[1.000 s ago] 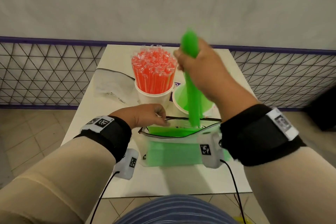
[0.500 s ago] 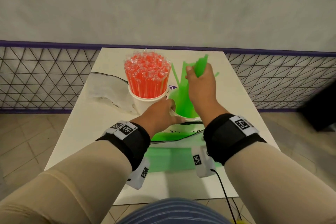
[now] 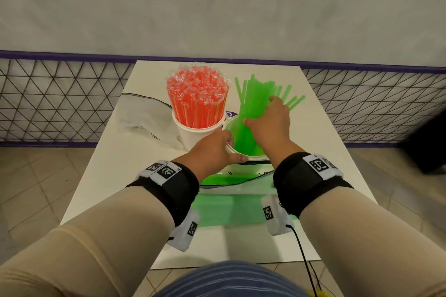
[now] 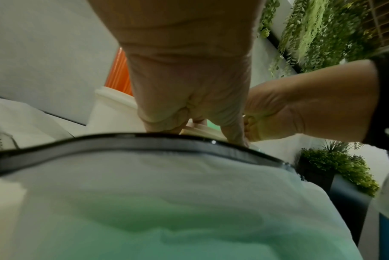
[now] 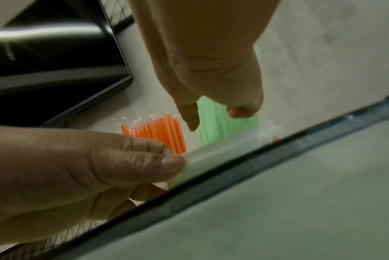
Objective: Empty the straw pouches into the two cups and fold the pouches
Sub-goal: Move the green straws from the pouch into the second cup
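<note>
Left hand (image 3: 212,152) pinching cup rim (image 3: 256,158), green straws (image 3: 255,96) splayed

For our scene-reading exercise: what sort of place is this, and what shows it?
Probably an indoor public or work space: a small white table, a wire mesh fence behind it, tiled floor, hanging greenery.

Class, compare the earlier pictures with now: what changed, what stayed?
The right hand carried the green straws from the green pouch forward into the right cup. The left hand left the pouch and now grips that cup. Unmoved: orange straws, empty pouch.
</note>
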### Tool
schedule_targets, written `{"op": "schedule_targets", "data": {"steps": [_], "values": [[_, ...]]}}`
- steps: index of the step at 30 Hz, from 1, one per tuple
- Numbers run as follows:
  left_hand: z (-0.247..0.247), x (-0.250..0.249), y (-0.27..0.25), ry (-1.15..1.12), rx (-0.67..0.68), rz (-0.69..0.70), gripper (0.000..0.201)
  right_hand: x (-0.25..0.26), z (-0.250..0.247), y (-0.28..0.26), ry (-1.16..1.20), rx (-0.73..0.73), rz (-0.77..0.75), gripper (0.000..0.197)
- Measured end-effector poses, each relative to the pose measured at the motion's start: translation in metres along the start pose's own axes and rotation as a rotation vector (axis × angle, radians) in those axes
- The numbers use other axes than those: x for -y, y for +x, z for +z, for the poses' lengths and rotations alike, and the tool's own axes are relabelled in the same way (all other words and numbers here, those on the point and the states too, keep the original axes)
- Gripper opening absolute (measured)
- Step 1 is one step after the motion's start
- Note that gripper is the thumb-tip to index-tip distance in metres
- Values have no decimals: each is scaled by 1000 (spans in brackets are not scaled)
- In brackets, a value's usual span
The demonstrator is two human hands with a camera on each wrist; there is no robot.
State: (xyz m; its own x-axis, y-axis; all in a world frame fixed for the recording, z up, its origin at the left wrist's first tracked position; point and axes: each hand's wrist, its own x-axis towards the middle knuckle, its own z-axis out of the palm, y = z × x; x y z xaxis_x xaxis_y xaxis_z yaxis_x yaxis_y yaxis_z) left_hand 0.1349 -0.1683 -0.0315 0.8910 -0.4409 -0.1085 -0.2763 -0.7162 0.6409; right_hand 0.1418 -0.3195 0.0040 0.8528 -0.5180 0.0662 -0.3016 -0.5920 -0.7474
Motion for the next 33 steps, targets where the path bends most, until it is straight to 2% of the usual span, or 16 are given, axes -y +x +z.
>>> {"op": "schedule_targets", "data": {"steps": [3,5,6,7,9,11,12,13,14,16,17,20,23,27,33], "values": [[-3,4,-1,-57,9,-4,50,7,-13,-9,44,-117,-60,81],[-7,8,-4,-146,8,-44,52,16,-21,-19,143,-192,-166,61],[-11,10,-6,-186,-6,-65,49,21,-25,-25,210,-179,-220,47],[-15,14,-8,-218,-29,-86,43,27,-27,-31,258,-104,-268,32],[-27,23,-13,-242,-50,-119,32,34,-30,-44,189,222,-354,10],[-38,34,-18,-166,30,-160,20,34,-24,-55,-63,622,-419,10],[-43,38,-21,-82,117,-181,14,31,-18,-59,-238,775,-468,13],[-45,41,-23,-4,219,-204,11,27,-9,-63,-421,868,-540,18],[-45,42,-26,63,320,-221,18,23,1,-67,-577,911,-604,22],[-39,42,-30,205,462,-210,39,14,21,-76,-729,921,-642,26],[-36,42,-31,254,492,-195,47,10,29,-80,-745,914,-638,29],[-29,47,-34,239,500,-198,61,-3,44,-87,-671,887,-607,52],[-31,52,-37,159,486,-170,66,-9,45,-86,-623,810,-645,67],[-35,49,-33,126,433,-122,67,-10,46,-87,-540,734,-646,57],[-32,49,-29,123,477,-146,64,-13,49,-91,-597,804,-605,57]]}}
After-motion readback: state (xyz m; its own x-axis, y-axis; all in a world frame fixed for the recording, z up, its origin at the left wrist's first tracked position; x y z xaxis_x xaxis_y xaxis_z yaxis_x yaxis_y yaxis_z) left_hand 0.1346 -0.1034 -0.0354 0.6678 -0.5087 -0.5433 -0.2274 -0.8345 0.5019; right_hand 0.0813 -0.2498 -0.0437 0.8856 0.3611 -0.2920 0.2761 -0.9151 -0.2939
